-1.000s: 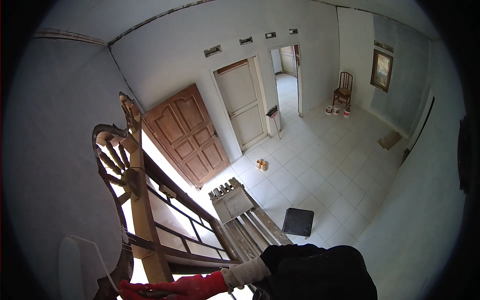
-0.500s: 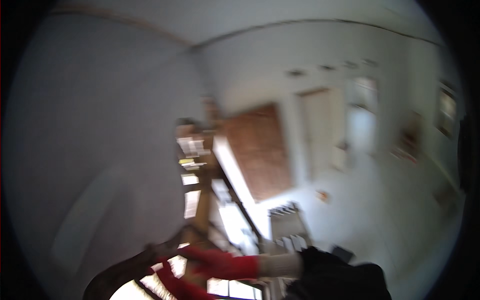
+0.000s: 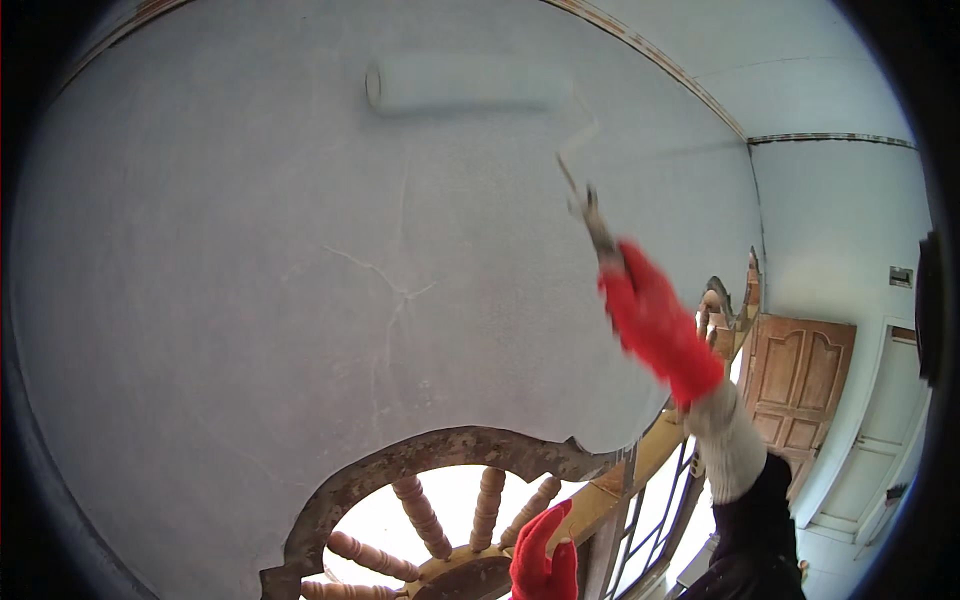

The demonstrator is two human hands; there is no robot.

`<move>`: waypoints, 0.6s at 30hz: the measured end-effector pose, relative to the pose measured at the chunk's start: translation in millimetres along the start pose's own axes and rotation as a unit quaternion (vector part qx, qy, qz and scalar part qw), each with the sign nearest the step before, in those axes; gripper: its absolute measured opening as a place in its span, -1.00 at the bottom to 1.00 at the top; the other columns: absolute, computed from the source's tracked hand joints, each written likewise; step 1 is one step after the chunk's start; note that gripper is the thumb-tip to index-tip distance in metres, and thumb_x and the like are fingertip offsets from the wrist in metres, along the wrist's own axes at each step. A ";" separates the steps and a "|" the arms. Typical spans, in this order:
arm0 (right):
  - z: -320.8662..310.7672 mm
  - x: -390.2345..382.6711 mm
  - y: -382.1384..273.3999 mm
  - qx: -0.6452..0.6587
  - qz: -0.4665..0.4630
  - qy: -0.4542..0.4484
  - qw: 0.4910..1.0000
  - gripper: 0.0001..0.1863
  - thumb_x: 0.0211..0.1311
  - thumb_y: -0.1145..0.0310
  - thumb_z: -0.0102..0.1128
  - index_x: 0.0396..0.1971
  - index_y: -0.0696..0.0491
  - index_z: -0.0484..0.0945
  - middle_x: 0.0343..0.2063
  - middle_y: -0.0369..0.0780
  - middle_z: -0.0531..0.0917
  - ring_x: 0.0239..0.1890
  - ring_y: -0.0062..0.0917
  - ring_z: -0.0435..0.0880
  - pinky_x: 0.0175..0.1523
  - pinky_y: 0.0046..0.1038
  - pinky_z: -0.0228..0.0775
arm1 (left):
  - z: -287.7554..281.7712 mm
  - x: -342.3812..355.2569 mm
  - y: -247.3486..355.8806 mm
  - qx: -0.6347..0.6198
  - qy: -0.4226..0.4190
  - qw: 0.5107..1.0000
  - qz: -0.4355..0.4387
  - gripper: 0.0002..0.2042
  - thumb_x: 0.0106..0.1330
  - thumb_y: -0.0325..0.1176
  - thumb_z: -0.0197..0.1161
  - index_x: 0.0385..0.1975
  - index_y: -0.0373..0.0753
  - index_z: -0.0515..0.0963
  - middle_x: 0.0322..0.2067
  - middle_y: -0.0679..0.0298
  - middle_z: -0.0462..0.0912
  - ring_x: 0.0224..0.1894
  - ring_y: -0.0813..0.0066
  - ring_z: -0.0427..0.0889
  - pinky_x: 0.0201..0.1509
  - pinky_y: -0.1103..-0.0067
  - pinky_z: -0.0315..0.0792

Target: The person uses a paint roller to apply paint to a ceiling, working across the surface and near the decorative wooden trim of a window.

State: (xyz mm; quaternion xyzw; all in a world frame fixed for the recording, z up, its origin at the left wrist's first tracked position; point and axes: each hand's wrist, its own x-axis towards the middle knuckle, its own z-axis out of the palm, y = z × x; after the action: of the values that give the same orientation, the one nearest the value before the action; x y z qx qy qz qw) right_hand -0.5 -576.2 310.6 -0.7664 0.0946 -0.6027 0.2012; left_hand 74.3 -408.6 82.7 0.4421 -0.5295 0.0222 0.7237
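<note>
In a red glove with a long pale cuff, my right hand (image 3: 660, 325) is closed around the handle of a paint roller (image 3: 470, 83). The roller's pale cylinder lies sideways against the upper grey wall (image 3: 240, 220), and its bent wire frame runs down to the handle. Low in the view, my left hand (image 3: 546, 558), also red-gloved, is in front of the arched wooden window frame (image 3: 450, 440). Its thumb and fingers are apart with nothing between them; the lower part of that hand is cut off by the picture's edge.
Turned wooden spindles (image 3: 422, 515) fan out inside the arch, with bright light behind. A thin crack (image 3: 404, 294) branches across the wall. At the right stand a carved brown door (image 3: 800, 385) and a pale door (image 3: 880, 430). Wooden trim (image 3: 640, 42) edges the ceiling.
The view has swung left from the room to the grey wall. My right arm, formerly low across the window frame, now reaches up with the roller near the top of the wall.
</note>
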 end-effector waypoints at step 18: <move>17.3 72.9 -27.9 0.119 -0.060 0.034 0.991 -0.72 0.27 0.14 -0.06 -0.36 0.08 0.40 -0.66 -0.38 0.38 -0.65 -0.73 0.32 -0.54 -0.60 0.23 | -7.1 -3.9 17.2 0.137 0.050 0.989 -0.036 -0.69 0.21 -0.58 -0.04 -0.03 -0.37 0.39 -0.08 0.04 0.49 -0.03 0.18 0.47 0.02 0.46 0.33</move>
State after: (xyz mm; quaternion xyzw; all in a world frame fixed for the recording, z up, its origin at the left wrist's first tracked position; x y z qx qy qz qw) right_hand 32.0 -575.9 383.6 -0.7206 -0.0170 -0.6461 0.2510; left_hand 69.3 -391.7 90.0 0.5546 -0.4685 0.0905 0.6818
